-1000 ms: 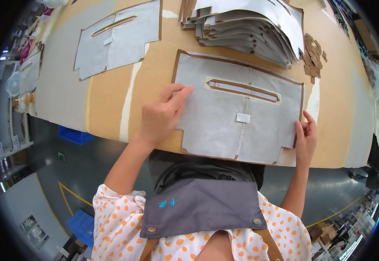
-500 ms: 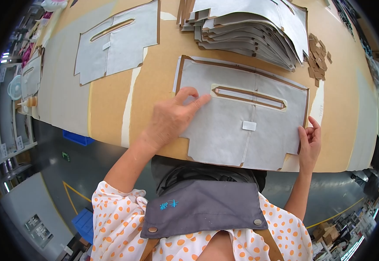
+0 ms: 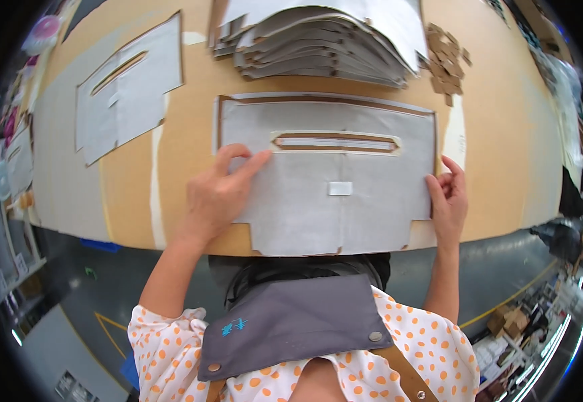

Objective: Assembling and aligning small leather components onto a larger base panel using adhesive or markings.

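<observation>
A grey panel [image 3: 298, 201] with brown edging lies flat before me, its lower corners notched. Across its upper part runs a slot with a zipper [image 3: 335, 143], framed in brown; below this is a small white rectangular patch [image 3: 340, 188]. My left hand [image 3: 217, 194] rests over the panel's left edge, with thumb and forefinger apart on its surface and the other fingers mostly hidden. At the right edge, my right hand [image 3: 449, 194] has its thumb tip against the border. Its other fingers are loosely bent beyond that edge, with a gap from the thumb.
A tall stack of similar grey panels [image 3: 325, 47] stands behind. Small brown pieces [image 3: 447, 63] are heaped right of it. Another slotted panel [image 3: 127, 94] lies on the left of the tan-covered table [image 3: 505, 167]. The table's front edge runs just below my panel.
The view has turned slightly, so the table and everything on it appear shifted left and rotated. Both hands keep about the same places at the panel's sides.
</observation>
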### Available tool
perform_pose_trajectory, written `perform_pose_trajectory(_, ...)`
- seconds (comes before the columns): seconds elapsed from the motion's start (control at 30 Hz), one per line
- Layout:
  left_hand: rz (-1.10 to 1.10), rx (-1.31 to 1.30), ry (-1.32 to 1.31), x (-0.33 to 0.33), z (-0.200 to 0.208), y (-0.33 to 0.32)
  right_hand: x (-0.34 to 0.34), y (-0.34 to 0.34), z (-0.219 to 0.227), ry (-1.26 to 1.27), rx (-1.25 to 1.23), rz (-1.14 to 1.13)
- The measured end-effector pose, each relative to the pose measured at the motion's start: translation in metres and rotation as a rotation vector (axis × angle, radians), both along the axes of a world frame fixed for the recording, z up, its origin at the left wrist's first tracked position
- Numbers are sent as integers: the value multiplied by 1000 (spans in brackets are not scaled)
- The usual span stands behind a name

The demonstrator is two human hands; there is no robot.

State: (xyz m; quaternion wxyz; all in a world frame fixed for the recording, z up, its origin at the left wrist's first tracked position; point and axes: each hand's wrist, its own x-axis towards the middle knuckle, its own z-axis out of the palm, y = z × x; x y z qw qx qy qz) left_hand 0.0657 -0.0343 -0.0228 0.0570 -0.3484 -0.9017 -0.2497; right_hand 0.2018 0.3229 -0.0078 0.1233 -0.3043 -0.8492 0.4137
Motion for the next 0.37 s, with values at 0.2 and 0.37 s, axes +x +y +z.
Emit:
perform_pose_trajectory(0.2, -8, 29, -10, -3, -2, 2, -1, -2, 3, 12, -22, -9)
perform_pose_trajectory(0.37, -11, 16, -44, -3, 1, 4, 2, 2, 1, 18, -50, -6)
